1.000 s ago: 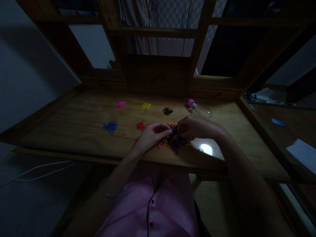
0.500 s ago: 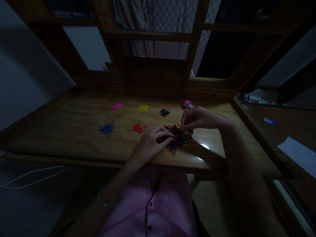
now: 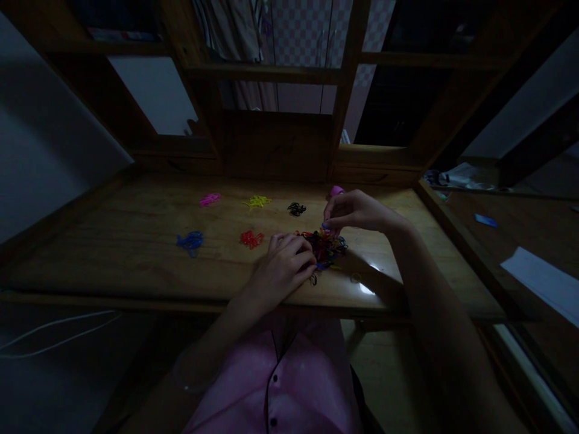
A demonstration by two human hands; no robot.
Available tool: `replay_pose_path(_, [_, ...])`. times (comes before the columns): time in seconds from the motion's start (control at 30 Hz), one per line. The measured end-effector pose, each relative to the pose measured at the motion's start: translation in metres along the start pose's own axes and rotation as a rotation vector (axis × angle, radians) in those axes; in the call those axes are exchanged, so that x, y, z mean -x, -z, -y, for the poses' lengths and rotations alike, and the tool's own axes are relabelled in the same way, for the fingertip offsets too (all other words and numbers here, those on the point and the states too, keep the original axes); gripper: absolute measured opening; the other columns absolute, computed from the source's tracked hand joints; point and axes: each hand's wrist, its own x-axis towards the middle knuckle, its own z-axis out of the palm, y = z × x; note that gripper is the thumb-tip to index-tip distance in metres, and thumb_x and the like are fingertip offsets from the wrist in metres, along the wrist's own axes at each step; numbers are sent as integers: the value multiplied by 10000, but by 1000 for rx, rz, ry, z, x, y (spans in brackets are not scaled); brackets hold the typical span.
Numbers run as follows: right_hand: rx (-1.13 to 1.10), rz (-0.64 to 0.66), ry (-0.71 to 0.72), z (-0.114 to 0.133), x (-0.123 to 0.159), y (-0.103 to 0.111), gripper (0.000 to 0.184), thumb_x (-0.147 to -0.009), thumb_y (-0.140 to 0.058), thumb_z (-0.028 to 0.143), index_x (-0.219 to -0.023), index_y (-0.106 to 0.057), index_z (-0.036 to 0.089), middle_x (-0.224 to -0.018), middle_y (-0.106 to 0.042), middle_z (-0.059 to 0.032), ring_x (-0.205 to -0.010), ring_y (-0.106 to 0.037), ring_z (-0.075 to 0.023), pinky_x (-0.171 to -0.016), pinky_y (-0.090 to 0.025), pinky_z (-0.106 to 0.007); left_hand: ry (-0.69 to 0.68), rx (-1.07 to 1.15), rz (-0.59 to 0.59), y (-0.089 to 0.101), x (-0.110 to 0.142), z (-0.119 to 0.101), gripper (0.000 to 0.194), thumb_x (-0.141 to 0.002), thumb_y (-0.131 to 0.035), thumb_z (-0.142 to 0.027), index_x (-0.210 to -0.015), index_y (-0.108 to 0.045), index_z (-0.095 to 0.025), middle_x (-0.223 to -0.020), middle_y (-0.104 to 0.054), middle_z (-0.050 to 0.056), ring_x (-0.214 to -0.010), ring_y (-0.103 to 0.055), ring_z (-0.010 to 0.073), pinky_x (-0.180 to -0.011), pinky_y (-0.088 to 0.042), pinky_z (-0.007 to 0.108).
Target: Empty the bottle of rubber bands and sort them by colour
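A mixed heap of small coloured rubber bands (image 3: 326, 246) lies on the wooden desk in front of me. Curled over its left edge is my left hand (image 3: 289, 260), fingers close together against the heap; what its fingertips hold, if anything, is hidden. My right hand (image 3: 350, 212) is just above the heap's far right side, thumb and fingers pinched on a blue rubber band (image 3: 325, 226). Farther left sit single-colour piles: red bands (image 3: 251, 239), blue bands (image 3: 190, 241), black bands (image 3: 297, 209), yellow bands (image 3: 257, 202) and pink bands (image 3: 210, 199).
Behind my right hand is a pink-purple object (image 3: 336, 190), partly covered. One loose pale band (image 3: 356, 277) lies near the desk's front edge. Wooden shelving (image 3: 275, 144) rises at the back. On a surface to the right are a blue card (image 3: 485, 220) and white paper (image 3: 543, 283).
My right hand has drawn slightly away from the heap, and a blue band now shows at its fingertips. My left hand's fingers have curled in more. The whole view has shifted a little.
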Motion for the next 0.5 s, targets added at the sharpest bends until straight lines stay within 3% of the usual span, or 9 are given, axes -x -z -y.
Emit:
replay_pose_path(0.2, [-49,-58,1,1,-2,-1,282,-700,-782,342,-836,-649,134,-744,-690,-17,-669,-683,-137,-670,-570,-264,32,103,-104,4,2,4,71,-857,-638,-265,-901,-686,-235,-1013,-651,35,-1023,-552,212,-940,-342,399])
replay_pose_path(0.33, [-64,-66,-3,-4,-4,-1,261,-701,-777,319,-837,-657,130,-756,-686,-17,-693,-679,-137,-708,-566,-281,97,127,-190,19,10,11,85,-871,-614,-263,-901,-690,-238,-1002,-652,33,-1006,-571,202,-932,-383,378])
replay_pose_path(0.5, [-43,-100,-14,-15,-11,-4,299,-686,-781,359,-840,-673,126,-747,-696,-30,-706,-678,-144,-719,-559,-296,305,57,-383,49,50,51,112,-866,-600,-307,-884,-681,-231,-996,-639,28,-989,-593,194,-919,-446,335])
